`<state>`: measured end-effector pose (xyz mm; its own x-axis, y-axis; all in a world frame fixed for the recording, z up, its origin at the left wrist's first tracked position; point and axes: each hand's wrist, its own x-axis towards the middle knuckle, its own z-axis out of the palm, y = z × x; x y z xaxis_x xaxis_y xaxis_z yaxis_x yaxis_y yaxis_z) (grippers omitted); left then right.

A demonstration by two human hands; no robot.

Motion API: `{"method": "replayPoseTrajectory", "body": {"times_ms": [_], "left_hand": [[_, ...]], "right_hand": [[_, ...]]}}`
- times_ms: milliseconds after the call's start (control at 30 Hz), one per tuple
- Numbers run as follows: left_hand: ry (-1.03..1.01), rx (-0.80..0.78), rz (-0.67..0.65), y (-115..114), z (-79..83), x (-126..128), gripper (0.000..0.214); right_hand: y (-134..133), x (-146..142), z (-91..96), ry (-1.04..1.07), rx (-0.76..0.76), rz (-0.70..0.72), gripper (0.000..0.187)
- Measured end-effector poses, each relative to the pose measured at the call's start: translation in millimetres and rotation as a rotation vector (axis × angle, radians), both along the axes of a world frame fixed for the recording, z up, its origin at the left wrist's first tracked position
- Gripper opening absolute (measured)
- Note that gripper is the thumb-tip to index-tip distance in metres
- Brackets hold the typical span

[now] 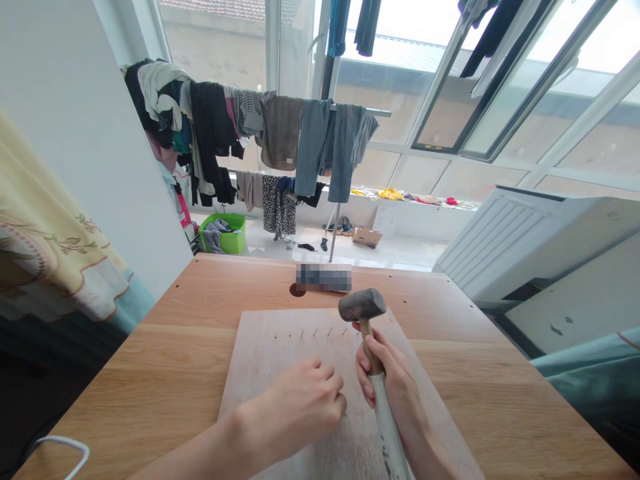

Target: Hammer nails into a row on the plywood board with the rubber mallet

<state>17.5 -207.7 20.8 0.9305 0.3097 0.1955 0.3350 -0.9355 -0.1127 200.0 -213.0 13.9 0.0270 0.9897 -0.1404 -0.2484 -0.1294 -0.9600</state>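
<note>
My right hand [393,373] is wrapped around the handle of a mallet [363,305], high up near its dark, blunt head. The handle is bare wood at the top and white further down. Under both hands lies a pale wooden board [280,373]. A row of several nails [315,331] stands in its far part, some of them tilted; two dark spots continue the row to the left. My left hand [313,397] is closed just over the board, nearer to me than the nails. Its curled fingers hide whatever may be between them.
The board rests on a wooden table [165,373] with a round hole [297,290] near its far edge. A pixelated item [324,277] lies beside the hole. A white cable [75,441] is at the near left. Beyond stand a laundry rack [373,112] and a green tub [233,233].
</note>
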Motion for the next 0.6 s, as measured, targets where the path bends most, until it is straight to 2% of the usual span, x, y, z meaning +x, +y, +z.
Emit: {"method": "replayPoseTrajectory", "body": {"times_ms": [233,333,400,467,533,600], "left_hand": [[0.072,-0.035,0.086,-6.2,-3.1,-6.5,0.014],[0.0,-0.131,0.13,4.0,-4.7,-15.9,0.017],[-0.157,-0.299,0.224,18.6,-8.4,-28.2,0.019],[-0.429,-0.501,0.371,35.3,-15.2,-43.1,0.021],[-0.705,-0.629,0.5,49.1,-24.2,-56.3,0.016],[-0.881,-0.728,0.582,57.2,-33.3,-65.0,0.006]], "right_hand": [[-1.6,-5.8,-0.5,0.001,-0.009,0.025,0.04],[-2.4,-6.4,-0.5,-0.002,-0.012,0.025,0.04],[-2.7,-6.8,-0.5,-0.003,-0.018,0.024,0.04],[-3.1,-7.6,-0.3,-0.002,-0.024,0.022,0.038],[-3.6,-8.7,-0.1,-0.001,-0.026,0.025,0.036],[-4.4,-9.8,0.0,-0.001,-0.026,0.034,0.034]]}}
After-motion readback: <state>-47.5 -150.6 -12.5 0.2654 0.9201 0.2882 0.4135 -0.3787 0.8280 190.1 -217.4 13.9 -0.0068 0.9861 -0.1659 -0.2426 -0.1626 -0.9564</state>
